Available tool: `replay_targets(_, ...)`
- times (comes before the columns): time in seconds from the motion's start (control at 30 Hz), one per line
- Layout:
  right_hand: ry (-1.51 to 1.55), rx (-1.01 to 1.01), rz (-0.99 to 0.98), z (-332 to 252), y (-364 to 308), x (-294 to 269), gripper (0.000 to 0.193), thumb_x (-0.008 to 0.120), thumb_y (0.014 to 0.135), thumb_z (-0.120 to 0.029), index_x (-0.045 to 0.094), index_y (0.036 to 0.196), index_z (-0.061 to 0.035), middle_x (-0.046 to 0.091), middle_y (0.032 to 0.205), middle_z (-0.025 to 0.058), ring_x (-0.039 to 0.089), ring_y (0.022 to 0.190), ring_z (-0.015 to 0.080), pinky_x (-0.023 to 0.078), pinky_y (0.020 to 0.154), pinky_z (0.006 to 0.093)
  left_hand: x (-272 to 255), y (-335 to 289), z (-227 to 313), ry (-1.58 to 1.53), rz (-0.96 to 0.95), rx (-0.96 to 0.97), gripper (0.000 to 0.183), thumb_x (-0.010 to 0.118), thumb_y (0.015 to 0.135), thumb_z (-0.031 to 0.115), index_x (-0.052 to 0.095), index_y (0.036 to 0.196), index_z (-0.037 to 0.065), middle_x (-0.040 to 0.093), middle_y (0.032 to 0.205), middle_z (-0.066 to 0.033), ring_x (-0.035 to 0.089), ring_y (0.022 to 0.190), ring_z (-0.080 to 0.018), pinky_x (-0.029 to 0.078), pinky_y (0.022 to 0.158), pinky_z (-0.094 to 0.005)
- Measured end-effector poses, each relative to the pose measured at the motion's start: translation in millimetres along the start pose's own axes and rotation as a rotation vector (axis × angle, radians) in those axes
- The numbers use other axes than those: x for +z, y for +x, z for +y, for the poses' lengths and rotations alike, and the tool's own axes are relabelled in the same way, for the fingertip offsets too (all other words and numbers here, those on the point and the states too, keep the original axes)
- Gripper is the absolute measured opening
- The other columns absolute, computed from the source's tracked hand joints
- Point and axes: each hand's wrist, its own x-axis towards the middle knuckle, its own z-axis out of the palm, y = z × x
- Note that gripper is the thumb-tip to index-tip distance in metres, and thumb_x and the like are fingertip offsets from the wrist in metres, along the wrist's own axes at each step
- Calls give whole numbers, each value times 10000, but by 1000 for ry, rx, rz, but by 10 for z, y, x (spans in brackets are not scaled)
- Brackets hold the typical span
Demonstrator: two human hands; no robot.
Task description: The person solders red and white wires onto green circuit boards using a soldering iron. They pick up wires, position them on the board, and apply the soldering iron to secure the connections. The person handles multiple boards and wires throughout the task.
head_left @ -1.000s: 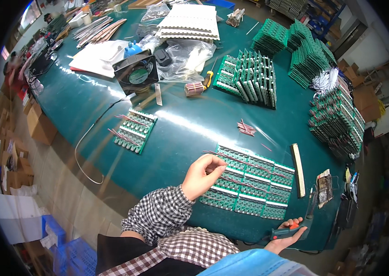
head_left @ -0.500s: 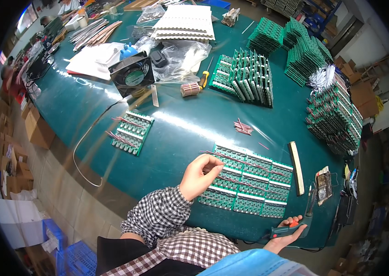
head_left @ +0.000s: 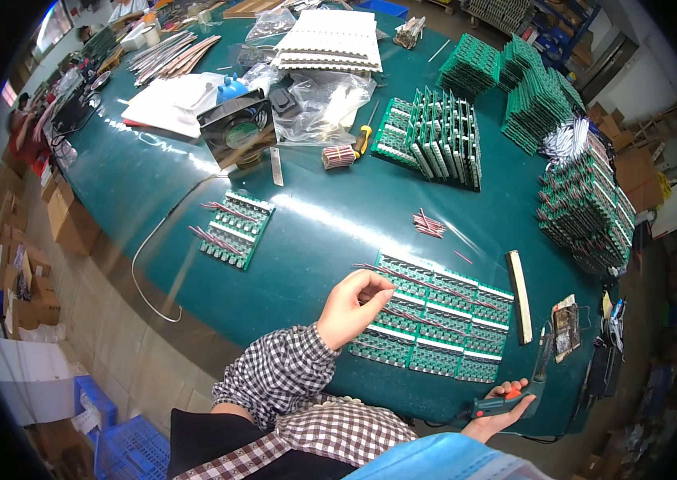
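Over the left part of a green circuit board panel (head_left: 434,360), my left hand (head_left: 350,308) is closed, thumb and forefinger pinched together. Whatever lies between the fingertips is too small to make out. Thin dark-red wires (head_left: 442,286) lie across the rows of the panel. At the table's near right edge, my right hand (head_left: 500,414) is wrapped round a green soldering gun (head_left: 532,394) with a red trigger, its tip pointing up and away from me. Beyond the panel rests a small pile of cut red wires (head_left: 428,224).
Left of centre lies a smaller wired board (head_left: 234,230), with a black fan (head_left: 236,132) behind it. Boards stand in a rack-like row (head_left: 444,140) and in stacks (head_left: 586,204) at right. A pale strip (head_left: 519,296) and a soldering tray (head_left: 566,330) flank the panel. A screwdriver (head_left: 365,132) lies farther back.
The whole view has shifted slightly. Both hands keep the same pose, the left pinched over the panel, the right round the soldering gun.
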Motion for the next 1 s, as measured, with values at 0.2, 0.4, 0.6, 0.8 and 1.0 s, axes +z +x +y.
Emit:
replay_targets(0.2, 26, 12, -22, 11, 9, -16, 334, 548, 889, -342, 460, 1021, -48, 541, 824, 35, 571, 698, 131, 534, 595, 237, 5, 7, -13, -24, 1, -1, 101, 604, 839, 62, 587, 912, -5, 570, 906, -31, 564, 792, -80, 462, 719, -227)
replay_targets(0.4, 23, 23, -38, 23, -10, -7, 332, 542, 893, -343, 462, 1019, -46, 541, 821, 39, 569, 704, 133, 532, 604, 242, -32, -12, -6, -29, 11, 16, 102, 603, 838, 60, 584, 913, -7, 569, 905, -33, 568, 798, -82, 462, 724, -228)
replay_targets(0.6, 29, 22, 39, -17, -67, 58, 341, 539, 890, -363, 466, 1003, -50, 504, 804, 34, 528, 685, 131, 510, 590, 245, 13, 19, 34, 24, -13, 59, 86, 602, 832, 39, 585, 903, -7, 575, 897, -35, 572, 789, -82, 466, 702, -218)
replay_targets(0.8, 33, 72, 10, 11, 59, -5, 379, 579, 862, -382, 464, 1024, -58, 485, 807, 18, 468, 702, 127, 439, 614, 238, -6, -1, 47, 54, 44, 69, 80, 587, 841, 16, 576, 918, -4, 596, 869, -19, 568, 798, -71, 458, 711, -203)
replay_targets(1.0, 64, 84, -65, 2, 35, -74, 360, 540, 894, -346, 438, 1044, -34, 502, 852, 57, 509, 737, 157, 488, 646, 272, -227, -23, 328, 119, -25, 14, 122, 590, 842, 28, 575, 955, -15, 598, 919, -33, 560, 848, -85, 443, 771, -216)
